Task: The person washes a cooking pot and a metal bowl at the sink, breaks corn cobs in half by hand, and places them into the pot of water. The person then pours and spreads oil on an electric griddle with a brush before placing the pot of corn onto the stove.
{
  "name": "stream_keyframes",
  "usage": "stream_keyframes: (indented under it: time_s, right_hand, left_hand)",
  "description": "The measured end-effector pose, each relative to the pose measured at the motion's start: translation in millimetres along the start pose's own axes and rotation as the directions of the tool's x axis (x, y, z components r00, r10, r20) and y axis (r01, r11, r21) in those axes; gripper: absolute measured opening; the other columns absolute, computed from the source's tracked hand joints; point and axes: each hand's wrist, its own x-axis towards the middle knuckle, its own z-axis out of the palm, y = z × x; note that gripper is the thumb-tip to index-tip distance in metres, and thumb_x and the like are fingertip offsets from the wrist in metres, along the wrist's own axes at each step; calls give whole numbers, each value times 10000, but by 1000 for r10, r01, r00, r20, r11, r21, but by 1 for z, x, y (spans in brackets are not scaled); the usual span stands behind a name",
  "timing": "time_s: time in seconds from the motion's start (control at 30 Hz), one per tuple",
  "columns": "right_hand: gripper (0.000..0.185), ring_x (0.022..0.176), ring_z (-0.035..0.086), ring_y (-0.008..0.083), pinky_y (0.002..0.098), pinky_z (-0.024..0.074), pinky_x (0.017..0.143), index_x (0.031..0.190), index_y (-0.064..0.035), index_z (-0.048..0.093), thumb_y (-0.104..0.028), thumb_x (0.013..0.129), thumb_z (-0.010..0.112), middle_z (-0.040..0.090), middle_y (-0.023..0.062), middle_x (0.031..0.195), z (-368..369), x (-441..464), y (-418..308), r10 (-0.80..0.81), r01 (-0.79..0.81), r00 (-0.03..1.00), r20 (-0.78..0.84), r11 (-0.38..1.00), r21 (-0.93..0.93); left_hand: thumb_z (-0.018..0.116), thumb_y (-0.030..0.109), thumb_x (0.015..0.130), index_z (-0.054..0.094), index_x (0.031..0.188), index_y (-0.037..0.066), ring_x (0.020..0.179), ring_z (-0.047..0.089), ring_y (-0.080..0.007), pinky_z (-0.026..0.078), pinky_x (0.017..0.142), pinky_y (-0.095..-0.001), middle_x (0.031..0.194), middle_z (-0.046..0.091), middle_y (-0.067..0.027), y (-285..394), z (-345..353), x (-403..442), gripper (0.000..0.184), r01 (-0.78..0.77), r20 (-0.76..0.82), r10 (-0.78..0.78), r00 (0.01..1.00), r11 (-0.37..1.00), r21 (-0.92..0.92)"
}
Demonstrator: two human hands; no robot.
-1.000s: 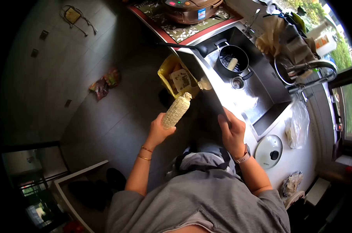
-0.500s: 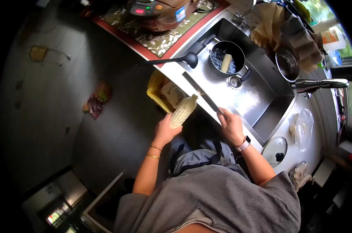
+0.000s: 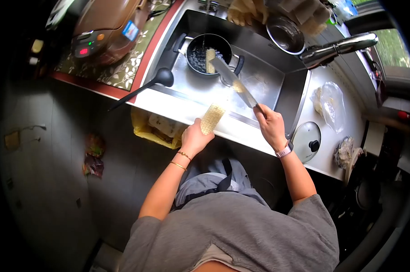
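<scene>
My left hand (image 3: 197, 137) is wrapped round the lower end of a pale corn cob (image 3: 212, 117), whose far end now looks blunt, in front of the sink edge. My right hand (image 3: 272, 128) grips the handle of a kitchen knife (image 3: 247, 96). Its blade slants up over the sink, the tip overlapping the pot in view. A small pale-yellow piece (image 3: 238, 85) shows on or against the blade. In the sink stands a dark pot (image 3: 196, 69) with water in it, and another piece of corn (image 3: 210, 58) lies inside.
A black ladle (image 3: 163, 78) rests across the counter edge, beside a brown cooker (image 3: 106, 34). Below the counter is a yellow-lined bin (image 3: 143, 132). To the right are a faucet (image 3: 340, 47), a glass lid (image 3: 306, 142), a plastic bag (image 3: 330, 106) and a metal bowl (image 3: 285, 36).
The cob's narrow tip is gone from its far end, and a pale piece shows at the blade. The knife has swung further over the sink, and the view has shifted.
</scene>
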Motion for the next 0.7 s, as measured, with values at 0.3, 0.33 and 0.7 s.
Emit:
stream_keyframes:
  time_s: [0.3, 0.33, 0.7]
  right_hand:
    - [212, 709, 630, 361, 423, 497, 633, 1009, -106, 672, -263, 901, 581, 660, 156, 804, 9, 11, 25, -164, 163, 986, -2, 981, 105]
    - [210, 713, 631, 364, 434, 498, 633, 1012, -115, 671, -267, 904, 575, 661, 157, 805, 19, 11, 39, -154, 154, 983, 100, 988, 7]
    - [244, 701, 617, 375, 448, 484, 636, 1023, -121, 683, -296, 903, 563, 639, 178, 747, 11, 17, 35, -33, 70, 956, 291, 991, -116]
  left_hand:
    - [664, 317, 733, 501, 989, 24, 814, 633, -417, 505, 708, -484, 835, 653, -237, 23, 12, 9, 422, 38, 43, -44, 998, 990, 137]
    - [663, 315, 731, 498, 990, 24, 809, 633, -419, 505, 700, -487, 834, 652, -239, 24, 13, 6, 423, 48, 43, -55, 998, 989, 140]
    - [667, 288, 720, 512, 974, 25, 768, 640, -407, 511, 678, -479, 803, 651, -233, 25, 21, 6, 396, 53, -26, -51, 998, 992, 113]
